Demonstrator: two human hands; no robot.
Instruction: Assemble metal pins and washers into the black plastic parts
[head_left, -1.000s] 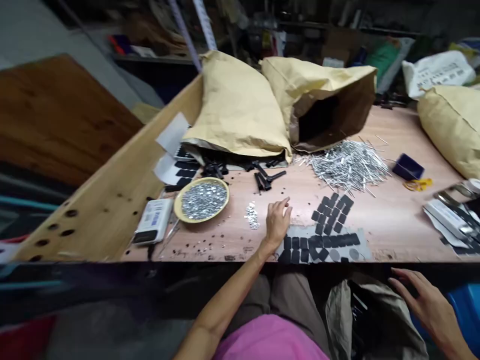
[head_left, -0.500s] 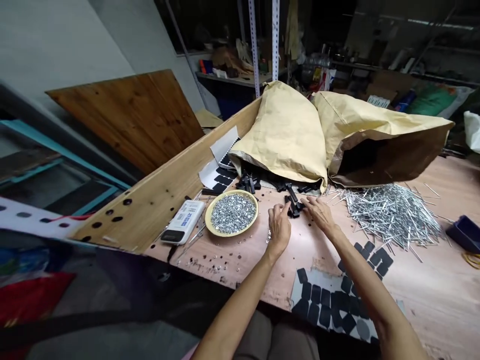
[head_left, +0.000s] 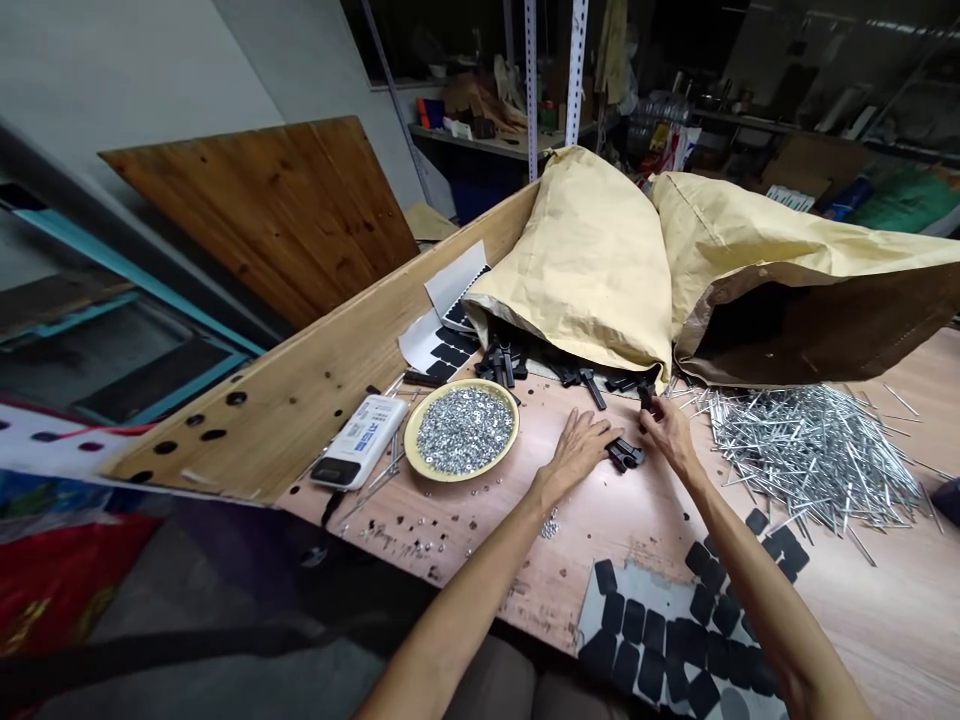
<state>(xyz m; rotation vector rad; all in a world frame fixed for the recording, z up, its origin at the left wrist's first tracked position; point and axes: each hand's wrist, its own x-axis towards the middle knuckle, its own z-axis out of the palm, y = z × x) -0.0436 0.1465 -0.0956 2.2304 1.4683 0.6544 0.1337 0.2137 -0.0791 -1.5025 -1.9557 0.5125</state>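
Observation:
My left hand (head_left: 579, 450) lies on the wooden table (head_left: 615, 510), its fingers closed round the near end of a small bunch of black plastic parts (head_left: 625, 455). My right hand (head_left: 667, 432) rests just right of that bunch, fingers curled, with a black part at its fingertips. More black parts (head_left: 517, 362) spill from the mouth of a tan paper sack (head_left: 592, 265). A yellow dish of small silver bits (head_left: 461, 430) stands left of my hands.
A heap of thin metal pins (head_left: 810, 445) lies to the right, below a second, open sack (head_left: 810, 300). A sheet of black pads (head_left: 667, 630) sits at the near edge. A white device (head_left: 360, 440) lies by the raised wooden side board (head_left: 315, 380).
The view swung left and up. My right hand came up from below the table to the black parts. Both hands then drew a bunch of them nearer, to the right of the dish.

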